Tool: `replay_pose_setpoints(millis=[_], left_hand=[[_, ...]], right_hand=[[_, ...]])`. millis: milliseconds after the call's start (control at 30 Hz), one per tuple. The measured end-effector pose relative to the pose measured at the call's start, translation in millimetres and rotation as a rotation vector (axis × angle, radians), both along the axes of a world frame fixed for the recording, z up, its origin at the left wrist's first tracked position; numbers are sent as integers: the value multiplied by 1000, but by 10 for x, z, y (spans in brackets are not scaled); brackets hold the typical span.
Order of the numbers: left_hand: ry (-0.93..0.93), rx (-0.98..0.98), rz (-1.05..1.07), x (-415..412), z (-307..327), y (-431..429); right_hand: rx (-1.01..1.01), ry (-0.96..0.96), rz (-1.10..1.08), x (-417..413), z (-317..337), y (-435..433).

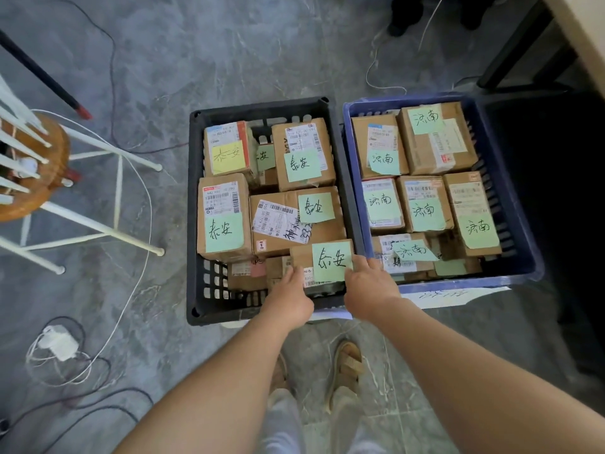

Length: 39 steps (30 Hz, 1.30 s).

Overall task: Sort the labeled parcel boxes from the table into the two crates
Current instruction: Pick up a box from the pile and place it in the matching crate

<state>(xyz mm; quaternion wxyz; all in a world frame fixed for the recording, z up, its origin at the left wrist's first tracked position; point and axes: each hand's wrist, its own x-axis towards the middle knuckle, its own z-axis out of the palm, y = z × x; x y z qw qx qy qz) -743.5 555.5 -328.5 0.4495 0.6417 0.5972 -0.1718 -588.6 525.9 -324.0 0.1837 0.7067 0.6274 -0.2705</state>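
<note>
Parcels (296, 221) crowd held parcel (329, 262); stool (49, 149) stands left.

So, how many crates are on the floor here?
2. The black crate is on the left and the blue crate on the right, side by side, both filled with boxes. No other crate shows in this view.

Both forearms are bare, uncovered all the way from the lower edge of the frame to the left grip (291, 296) and right grip (370, 285). At lower centre, pale grey trousers (294, 427) fall over tan sandals (347, 363) with broad woven straps.
</note>
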Motion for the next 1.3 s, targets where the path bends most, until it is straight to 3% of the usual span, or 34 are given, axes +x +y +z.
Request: replay_pose_setpoints(millis=[233,700,1300], left_hand=[[59,91,-37,44,399,43],[112,511,-89,222,1432,407],[140,425,-57,-453,732,921]], right_hand=[[57,34,-4,71,395,75],[352,41,93,341,1309,565],[176,11,169,-137,853,1257]])
